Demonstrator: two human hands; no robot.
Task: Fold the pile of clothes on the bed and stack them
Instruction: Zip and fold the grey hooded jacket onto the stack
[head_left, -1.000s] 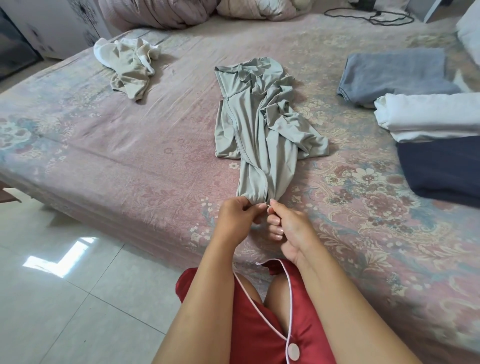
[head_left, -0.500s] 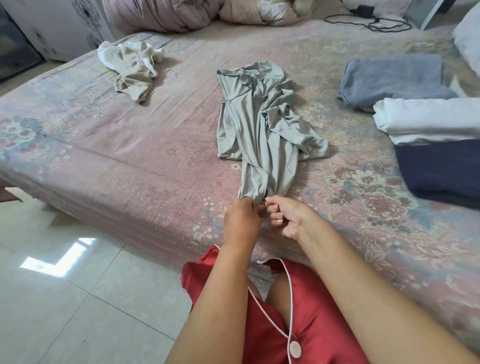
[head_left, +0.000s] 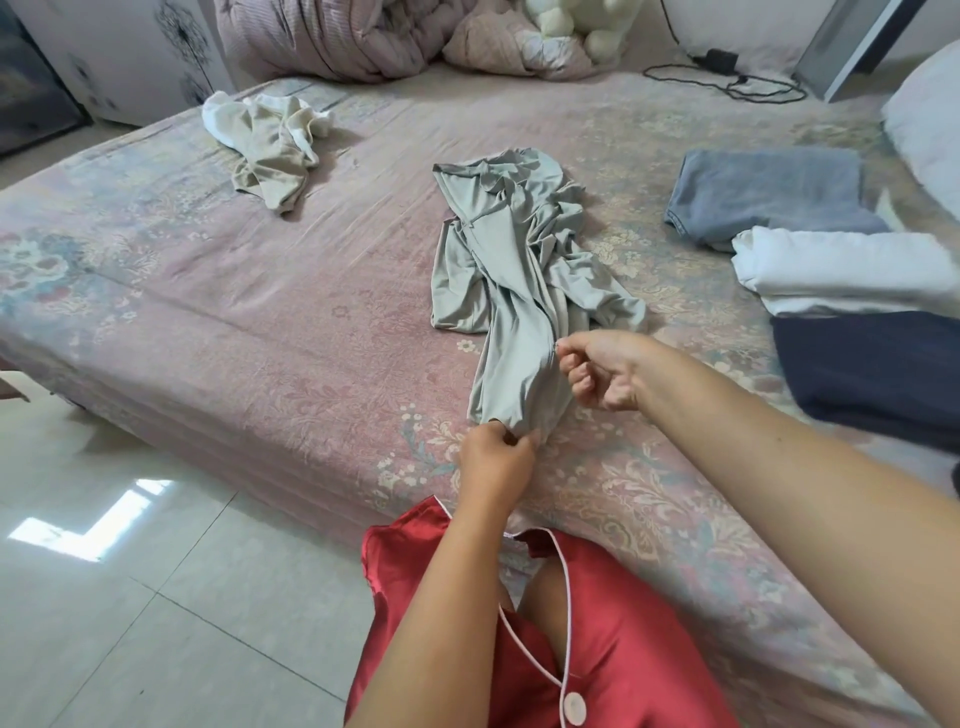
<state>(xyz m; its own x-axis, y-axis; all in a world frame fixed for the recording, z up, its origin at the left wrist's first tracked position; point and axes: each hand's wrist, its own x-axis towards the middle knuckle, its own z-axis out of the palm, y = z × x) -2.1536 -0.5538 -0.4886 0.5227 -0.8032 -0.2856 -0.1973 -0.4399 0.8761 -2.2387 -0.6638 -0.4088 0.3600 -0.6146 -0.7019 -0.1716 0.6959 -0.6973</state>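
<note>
Head view looked down over the bed (head_left: 218, 322), floral pink sheet. Grey-green garment (head_left: 511, 270) lay crumpled lengthwise mid-bed, its near end drawn toward the bed's edge. Left hand (head_left: 496, 460) gripped that near hem, fingers curled and bunched round the fabric at the bottom corner. Right hand (head_left: 605, 369) sat higher, just beside the garment's right edge; thumb and forefinger pinched a small bit at the seam, possibly a zip pull, too small to tell. Remaining right fingers were curled in toward the palm. Hands were apart, left nearer the body, right further up the cloth.

Beige and white garment (head_left: 270, 145) lay unfolded in a heap at far left of the bed, well apart from the hands. Folded stack at right: grey-blue piece (head_left: 769, 192) furthest, white piece (head_left: 852, 270) next, dark navy piece (head_left: 878, 369) nearest. Rumpled pink quilt (head_left: 332, 36) and a white plush toy (head_left: 576, 26) sat at the head end. Black cable (head_left: 727, 83) with adapter lay on the far right of the sheet. Red satin clothing (head_left: 545, 649) with pale piping showed on the person. Floor (head_left: 130, 597) was glossy tile.
</note>
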